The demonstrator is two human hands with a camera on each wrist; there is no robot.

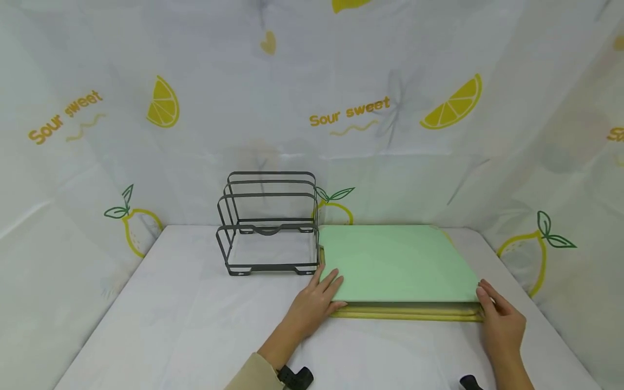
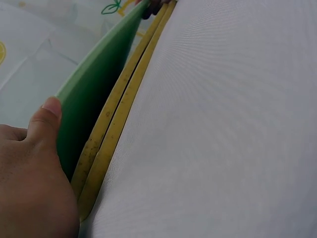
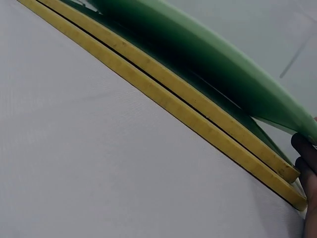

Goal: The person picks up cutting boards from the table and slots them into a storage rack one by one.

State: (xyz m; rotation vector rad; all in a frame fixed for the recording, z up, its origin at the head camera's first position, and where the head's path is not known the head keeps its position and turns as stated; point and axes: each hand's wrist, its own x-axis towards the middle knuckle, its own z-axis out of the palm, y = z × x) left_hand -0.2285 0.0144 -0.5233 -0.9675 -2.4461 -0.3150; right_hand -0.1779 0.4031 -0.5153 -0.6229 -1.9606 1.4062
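A table (image 1: 195,336) covered in white cloth fills the scene, closed in behind and on both sides by a pale curtain (image 1: 439,162) printed with lemons and the words "Sour sweet".

Nearest the viewer, two forearms reach forward over the cloth, the left one in a beige sleeve (image 1: 253,376) with a dark strap at the wrist. The left hand (image 1: 314,306) lies palm down at the near left corner of a green cutting board (image 1: 397,262), its fingers spread on top of the board; the left wrist view shows the thumb pressed against the board's edge, so the corner is pinched between thumb and fingers. The right hand (image 1: 499,319) stands at the near right corner, fingers curled around that edge; in the right wrist view only the fingertips (image 3: 307,163) show, dark and tucked beneath the raised green edge.

The green board's near edge is lifted slightly off two yellow boards (image 1: 409,312) stacked flat beneath it on the cloth.

Farther back, just to the left of the boards, a dark wire rack (image 1: 268,225) stands upright, its slots holding nothing.
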